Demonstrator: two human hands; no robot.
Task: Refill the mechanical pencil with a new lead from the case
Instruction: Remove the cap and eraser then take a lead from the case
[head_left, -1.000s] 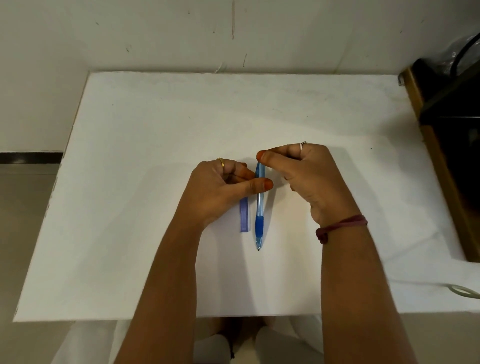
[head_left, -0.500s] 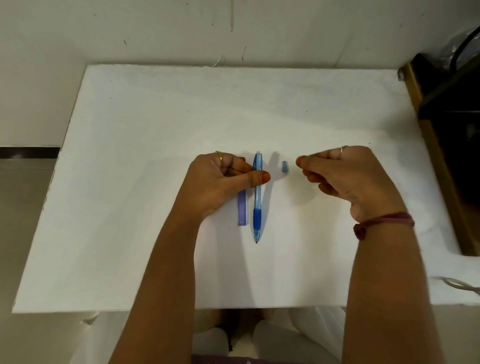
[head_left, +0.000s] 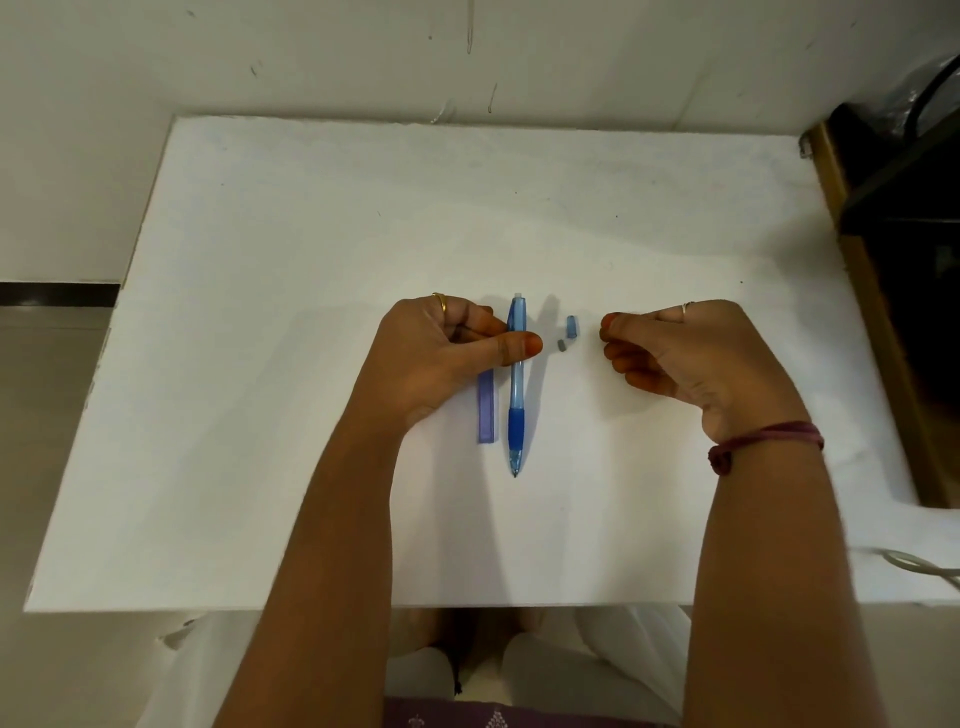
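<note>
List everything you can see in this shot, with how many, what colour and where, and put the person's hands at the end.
mechanical pencil: one, blue, mid-table, tip towards the person, top end open.
lead case: one, translucent purple, flat on the table just left of the pencil, partly under the left hand.
pencil cap: one, blue, on the table right of the pencil.
small eraser piece: one, grey, beside the cap.
table: one, white, fills most of the view.
wooden furniture: one, brown with dark inside, at the table's right edge.
cord: one, white, at the right edge.
left hand: one, pinches the pencil's upper barrel.
right hand: one, fingers curled, right of the cap, seems empty.
</note>
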